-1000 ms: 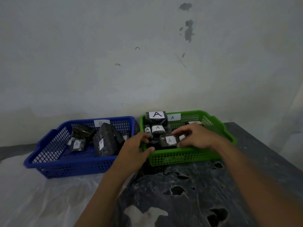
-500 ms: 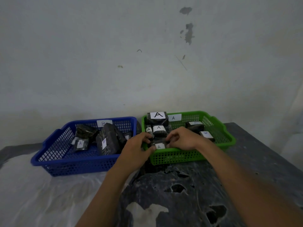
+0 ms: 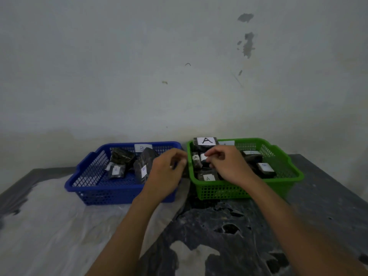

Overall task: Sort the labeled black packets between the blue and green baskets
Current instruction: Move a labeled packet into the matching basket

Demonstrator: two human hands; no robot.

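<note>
The blue basket (image 3: 85, 182) on the left holds several black packets (image 3: 143, 166), one of them with an A label (image 3: 116, 171). Several more black packets lie in the green basket (image 3: 286, 182) on the right: a large A‑labelled one (image 3: 206, 141) at the back, a small A one (image 3: 208, 177) at the front, and a different‑labelled one (image 3: 265, 168) to the right. My right hand (image 3: 227, 164) is inside the green basket, its curled fingertips pinching a white‑labelled packet (image 3: 202, 157) in the middle. My left hand (image 3: 169, 170) hovers over the blue basket's right end, fingers loosely curled with nothing seen in it.
Both baskets stand side by side against a stained wall (image 3: 179, 76), each with a paper tag on its back rim. They rest on a dark table (image 3: 328, 206) partly covered by torn pale plastic sheet (image 3: 49, 226). The table's right edge is near the green basket.
Both hands have left the front A packet, which now lies in the green basket. My right hand moved back to the middle packet; my left hand moved left over the blue basket's end.
</note>
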